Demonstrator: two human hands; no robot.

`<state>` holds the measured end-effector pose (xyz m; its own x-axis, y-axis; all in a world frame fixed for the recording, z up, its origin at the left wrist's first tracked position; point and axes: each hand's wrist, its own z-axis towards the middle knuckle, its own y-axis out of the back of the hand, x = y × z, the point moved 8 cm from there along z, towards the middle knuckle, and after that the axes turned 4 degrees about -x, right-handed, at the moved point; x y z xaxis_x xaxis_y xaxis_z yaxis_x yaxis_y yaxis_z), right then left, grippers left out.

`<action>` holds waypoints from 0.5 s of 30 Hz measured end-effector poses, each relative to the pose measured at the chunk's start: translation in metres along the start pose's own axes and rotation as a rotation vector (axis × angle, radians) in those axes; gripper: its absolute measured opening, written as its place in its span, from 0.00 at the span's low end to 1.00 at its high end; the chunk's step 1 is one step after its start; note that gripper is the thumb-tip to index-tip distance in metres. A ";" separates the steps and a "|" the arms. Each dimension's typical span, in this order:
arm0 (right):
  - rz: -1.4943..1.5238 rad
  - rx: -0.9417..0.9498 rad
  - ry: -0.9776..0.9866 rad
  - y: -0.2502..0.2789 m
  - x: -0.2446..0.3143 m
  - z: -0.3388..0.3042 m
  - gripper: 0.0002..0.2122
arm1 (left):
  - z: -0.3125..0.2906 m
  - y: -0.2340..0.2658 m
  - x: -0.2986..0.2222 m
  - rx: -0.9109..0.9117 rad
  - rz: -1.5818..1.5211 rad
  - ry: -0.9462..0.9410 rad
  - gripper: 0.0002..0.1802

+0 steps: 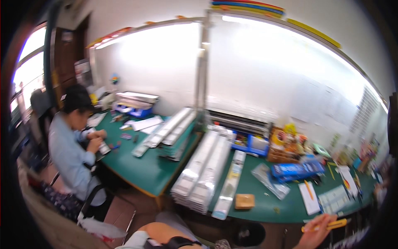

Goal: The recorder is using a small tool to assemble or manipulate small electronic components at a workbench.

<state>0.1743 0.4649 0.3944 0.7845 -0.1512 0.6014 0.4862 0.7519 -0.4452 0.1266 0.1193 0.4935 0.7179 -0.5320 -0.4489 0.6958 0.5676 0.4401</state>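
Yellow tool (pixel 337 224): in the right hand, at the lower right, in front of the desk's near edge; it is slim and long, perhaps a cutter, though blur hides its tip.
Right hand (pixel 317 229): fingers closed around the tool, which sticks out past them to the right; the forearm comes in from the lower edge.
Left hand: out of sight, so its grip cannot be told.
White pad (pixel 311 207): on the desk just beyond the right hand, with an orange pencil (pixel 309 190) lying on it.
Pale sheet (pixel 338 199): flat, to the right of the pad.
Green desk (pixel 259 212): bears all of these papers.
Tan block (pixel 244 201): near the front edge, left of the pad and well apart from it.
Clear bag (pixel 269 180): between the block and a blue package (pixel 297 170).
Long narrow pack (pixel 230 184): left of the block, lying front to back.
Stacked white packs (pixel 201 172): beside the narrow pack, piled high in rows.
Wooden box (pixel 282 154): at the back, filled with small items, with a blue tray (pixel 253 146) on its left.
Second table (pixel 128 162): further left, where a co-worker (pixel 74 153) in a light blue shirt sits, both hands together over a pale object.
Whiteboard (pixel 265 70): on the wall behind, glaring with light.
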 end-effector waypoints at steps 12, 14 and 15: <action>-0.247 -0.288 -0.147 -0.002 -0.031 -0.016 0.16 | -0.048 0.006 0.009 -0.088 0.337 -0.124 0.31; -0.296 -0.297 -0.126 -0.002 -0.031 -0.016 0.16 | -0.052 0.005 0.001 -0.143 0.393 -0.136 0.28; -0.288 -0.282 -0.128 0.004 -0.032 -0.017 0.16 | -0.053 0.004 -0.005 -0.172 0.427 -0.144 0.27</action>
<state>0.1572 0.4614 0.3620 0.5553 -0.2352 0.7977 0.7790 0.4829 -0.3999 0.1249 0.1577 0.4559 0.9427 -0.3034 -0.1385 0.3334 0.8436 0.4210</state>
